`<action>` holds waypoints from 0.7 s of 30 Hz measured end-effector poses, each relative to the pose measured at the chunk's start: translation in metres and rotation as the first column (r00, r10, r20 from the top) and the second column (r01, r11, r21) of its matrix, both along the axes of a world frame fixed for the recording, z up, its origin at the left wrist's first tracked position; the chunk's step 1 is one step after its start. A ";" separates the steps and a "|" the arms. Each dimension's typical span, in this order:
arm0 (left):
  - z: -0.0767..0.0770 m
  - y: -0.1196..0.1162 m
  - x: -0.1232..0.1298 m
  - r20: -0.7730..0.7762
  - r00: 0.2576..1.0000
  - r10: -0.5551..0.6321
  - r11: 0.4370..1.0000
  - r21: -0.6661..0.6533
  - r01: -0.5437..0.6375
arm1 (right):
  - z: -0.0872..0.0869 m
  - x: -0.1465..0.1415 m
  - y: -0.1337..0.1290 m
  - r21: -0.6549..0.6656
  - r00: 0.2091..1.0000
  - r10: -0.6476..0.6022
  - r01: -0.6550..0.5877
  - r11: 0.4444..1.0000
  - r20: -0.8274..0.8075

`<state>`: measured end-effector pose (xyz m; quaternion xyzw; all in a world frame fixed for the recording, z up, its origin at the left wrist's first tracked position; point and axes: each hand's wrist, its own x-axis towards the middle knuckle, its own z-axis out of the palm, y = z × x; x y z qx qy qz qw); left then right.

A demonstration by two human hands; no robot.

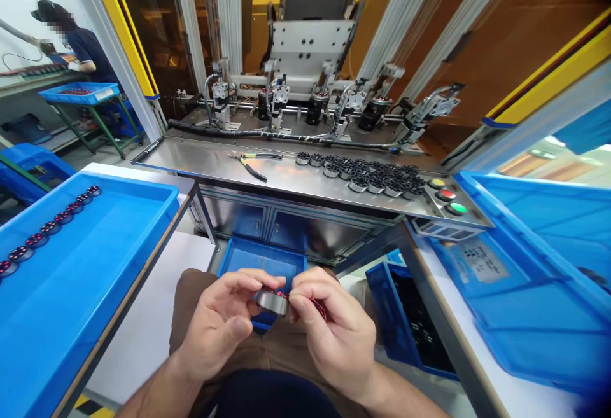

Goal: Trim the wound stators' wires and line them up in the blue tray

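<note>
Head view, left hand [212,322]: holding metal ring [273,302]
Right hand [337,329]: pinching red wires [319,309]
Pliers [249,167]: lying near front edge of bench [195,154]

A grey cylindrical part [272,302] with red wires [318,308] sits slightly tilted between left grip [212,322] and right grip [337,329].

A factory assembly workshop.
Behind the steel worktop [205,158] stands a multi-station machine [310,42] in an aluminium frame with amber panels [501,42]; yellow, red and green push-buttons [446,194] sit at the worktop's right end. Many like ring-shaped parts [367,175] crowd its surface, near pliers [252,163]. A blue plastic tray [165,198] lies left of the worktop, blue bins [520,265] to its right; well beyond it, far left, a co-worker [88,42] in dark clothing is at another bench [33,81].
</note>
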<state>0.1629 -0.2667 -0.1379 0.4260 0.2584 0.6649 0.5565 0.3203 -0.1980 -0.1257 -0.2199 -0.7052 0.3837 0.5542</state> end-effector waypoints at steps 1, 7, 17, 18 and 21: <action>0.001 0.000 0.002 0.022 1.000 0.014 1.000 -0.005 -0.014 | 0.000 0.001 0.000 0.019 1.000 0.018 -0.018 1.000 -0.001; 0.004 0.002 0.012 0.093 0.996 0.007 0.974 -0.226 0.015 | -0.002 0.012 0.003 0.219 0.994 0.082 -0.094 0.971 0.065; -0.005 0.000 0.014 0.029 0.995 -0.092 0.971 -0.217 0.096 | -0.008 0.010 -0.006 0.060 0.998 0.004 -0.008 0.998 0.063; -0.005 0.000 0.014 -0.015 0.999 -0.047 0.981 -0.190 0.044 | -0.008 0.008 -0.007 0.005 0.999 0.002 -0.002 1.000 0.048; -0.007 -0.002 0.013 -0.265 0.951 0.158 0.985 -0.023 -0.170 | -0.012 0.003 -0.010 -0.199 0.999 0.037 -0.040 0.979 -0.018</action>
